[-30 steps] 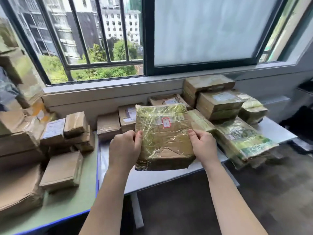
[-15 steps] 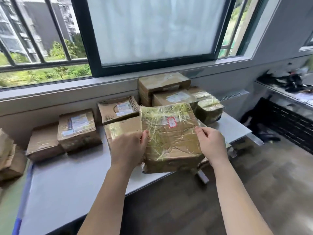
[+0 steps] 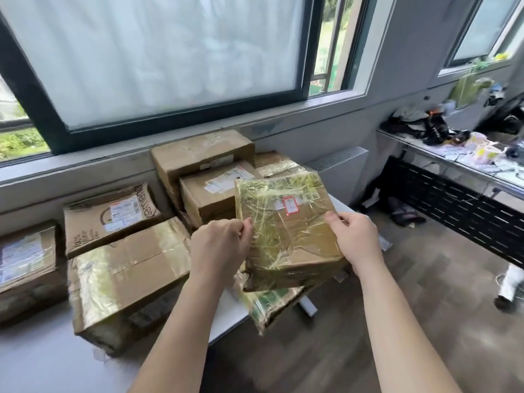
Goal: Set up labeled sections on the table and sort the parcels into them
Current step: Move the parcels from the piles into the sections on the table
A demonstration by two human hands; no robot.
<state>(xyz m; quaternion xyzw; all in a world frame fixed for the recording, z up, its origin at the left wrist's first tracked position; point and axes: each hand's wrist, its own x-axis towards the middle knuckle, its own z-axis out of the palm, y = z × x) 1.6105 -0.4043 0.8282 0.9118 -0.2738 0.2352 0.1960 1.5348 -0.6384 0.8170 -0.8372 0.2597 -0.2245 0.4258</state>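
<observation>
Between left hand (image 3: 218,245) and right hand (image 3: 357,239), flat brown cardboard parcel (image 3: 286,236) under glossy tape streaked yellow-green, with red-bordered white sticker (image 3: 289,205). Left of left hand, tan tape-shiny cardboard box (image 3: 127,273). Below the hands, green-and-white printed wrapped parcel (image 3: 272,304). Beyond, brown white-labelled cardboard box (image 3: 209,202).

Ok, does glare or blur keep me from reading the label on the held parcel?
Head view: window glare streaks the tape-wrapped parcel; its red-bordered sticker shows, but the print is too soft to read. Same view: the shelf at right is blurred, the window frame slants.
</observation>
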